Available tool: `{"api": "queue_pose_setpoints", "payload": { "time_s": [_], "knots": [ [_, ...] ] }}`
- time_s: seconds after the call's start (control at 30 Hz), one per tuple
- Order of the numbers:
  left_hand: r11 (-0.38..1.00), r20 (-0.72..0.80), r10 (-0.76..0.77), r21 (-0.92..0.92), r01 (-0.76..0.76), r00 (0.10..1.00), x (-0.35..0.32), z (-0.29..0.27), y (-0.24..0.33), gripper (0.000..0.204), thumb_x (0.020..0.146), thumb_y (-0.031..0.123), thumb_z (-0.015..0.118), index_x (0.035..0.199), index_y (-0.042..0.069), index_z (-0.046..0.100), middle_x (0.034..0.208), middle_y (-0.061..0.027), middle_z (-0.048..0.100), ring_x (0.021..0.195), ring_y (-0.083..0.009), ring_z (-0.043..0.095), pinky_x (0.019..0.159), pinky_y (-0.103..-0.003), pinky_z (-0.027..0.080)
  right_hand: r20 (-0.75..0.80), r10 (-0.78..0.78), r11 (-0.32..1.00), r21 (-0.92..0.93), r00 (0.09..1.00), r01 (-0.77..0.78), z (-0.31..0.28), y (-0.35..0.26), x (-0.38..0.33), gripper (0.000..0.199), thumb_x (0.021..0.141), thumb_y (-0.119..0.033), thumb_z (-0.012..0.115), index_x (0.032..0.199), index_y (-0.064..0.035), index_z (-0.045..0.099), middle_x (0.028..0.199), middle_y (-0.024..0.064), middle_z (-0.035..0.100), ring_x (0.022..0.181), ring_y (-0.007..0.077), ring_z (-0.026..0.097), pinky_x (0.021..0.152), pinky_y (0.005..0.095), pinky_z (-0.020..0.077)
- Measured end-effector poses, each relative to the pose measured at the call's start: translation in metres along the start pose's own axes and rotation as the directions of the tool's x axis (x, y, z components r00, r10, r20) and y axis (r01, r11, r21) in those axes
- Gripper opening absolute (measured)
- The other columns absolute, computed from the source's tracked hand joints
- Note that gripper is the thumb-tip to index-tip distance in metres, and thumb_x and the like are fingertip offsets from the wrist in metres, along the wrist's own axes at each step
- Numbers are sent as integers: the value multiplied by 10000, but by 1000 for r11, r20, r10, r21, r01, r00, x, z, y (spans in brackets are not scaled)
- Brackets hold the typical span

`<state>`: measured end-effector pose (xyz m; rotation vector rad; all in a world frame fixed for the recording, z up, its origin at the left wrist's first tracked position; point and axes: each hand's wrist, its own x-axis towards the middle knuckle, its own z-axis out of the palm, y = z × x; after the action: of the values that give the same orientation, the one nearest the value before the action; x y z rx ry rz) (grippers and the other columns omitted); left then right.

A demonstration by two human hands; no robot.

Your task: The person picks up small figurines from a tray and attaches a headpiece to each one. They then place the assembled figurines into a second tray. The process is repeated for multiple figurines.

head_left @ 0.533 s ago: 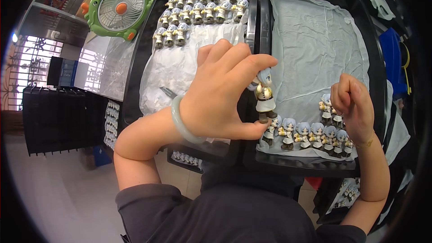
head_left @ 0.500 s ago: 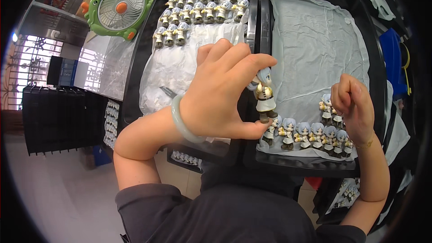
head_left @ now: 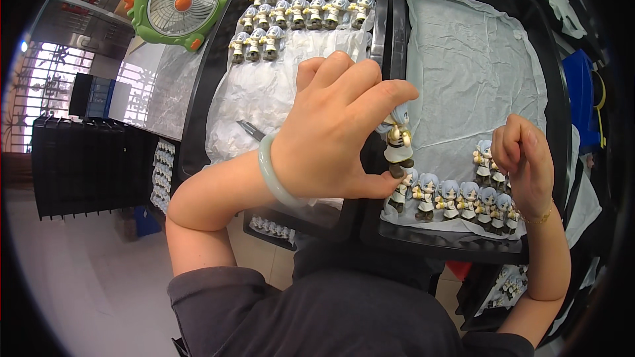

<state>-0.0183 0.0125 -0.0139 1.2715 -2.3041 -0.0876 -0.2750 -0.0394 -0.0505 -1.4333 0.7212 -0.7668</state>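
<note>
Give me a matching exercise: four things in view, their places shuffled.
1. Raised pale-blue-haired white-and-brown figurine
2. Smooth pale-green ring-shaped bangle
3. Round green orange-centred fan
4. Crumpled pale-grey paper sheet

A. Lining the right black plastic tray
B. Held in the left hand
C. Around that hand's wrist
D. Upper left, beside the left black plastic tray

Pairs: 1-B; 2-C; 3-D; 4-A

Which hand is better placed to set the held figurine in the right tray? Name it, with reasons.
Probably the left hand: it pinches the figurine by the left edge of the right tray. The right hand is curled farther right; whether it holds anything is hidden.
</note>
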Motion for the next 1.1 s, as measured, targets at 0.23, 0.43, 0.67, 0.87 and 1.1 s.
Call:
{"api": "queue_pose_setpoints", "payload": {
  "time_s": [0.23, 0.43, 0.67, 0.87, 1.1],
  "knots": [
    [1000, -33, 26, 8, -26, 999, 0, 1, 0, 643, 425, 179, 748, 1038, 114, 561, 736, -12, 414, 686, -203, 367, 699, -307, 295, 4, -2, 1000, -15, 1000, 2, 0, 0, 0, 398, 876, -400, 364, 618, -97, 339, 517, 1, 331, 496, 75, 262, 477, 216, 226],
    [996, -37, 51, -78, -54, 998, 1, 2, -2, 647, 450, 181, 756, 1056, 86, 550, 770, -6, 481, 704, -195, 416, 722, -309, 304, 8, 4, 999, -32, 1000, -4, 0, 0, -1, 406, 871, -411, 369, 619, -94, 343, 520, 2, 340, 498, 74, 269, 478, 216, 230],
    [991, -2, 52, -120, -52, 999, 1, 0, -1, 666, 469, 204, 765, 1078, 69, 534, 860, -27, 540, 790, -199, 476, 765, -309, 320, 22, 16, 999, -38, 1000, -15, 0, -2, -2, 412, 866, -421, 380, 620, -92, 352, 526, 1, 345, 500, 75, 276, 481, 218, 237],
    [976, -80, 61, -202, -76, 995, 10, -3, -48, 726, 551, 196, 737, 1181, 27, 418, 1104, -81, 491, 1039, -169, 482, 794, -278, 369, 9, 19, 999, -42, 1000, -19, -1, -1, -3, 421, 866, -426, 386, 617, -88, 354, 528, -1, 344, 505, 78, 286, 487, 220, 247],
    [885, 61, -465, 48, 463, 883, -10, -31, -164, 631, 595, 160, 699, 1158, 108, 420, 1107, -114, 529, 1070, -259, 479, 927, -348, 342, 53, 35, 999, -25, 998, -34, 1, 1, 0, 432, 864, -435, 395, 616, -83, 364, 535, -2, 341, 506, 79, 288, 485, 221, 248]
  ]
}}
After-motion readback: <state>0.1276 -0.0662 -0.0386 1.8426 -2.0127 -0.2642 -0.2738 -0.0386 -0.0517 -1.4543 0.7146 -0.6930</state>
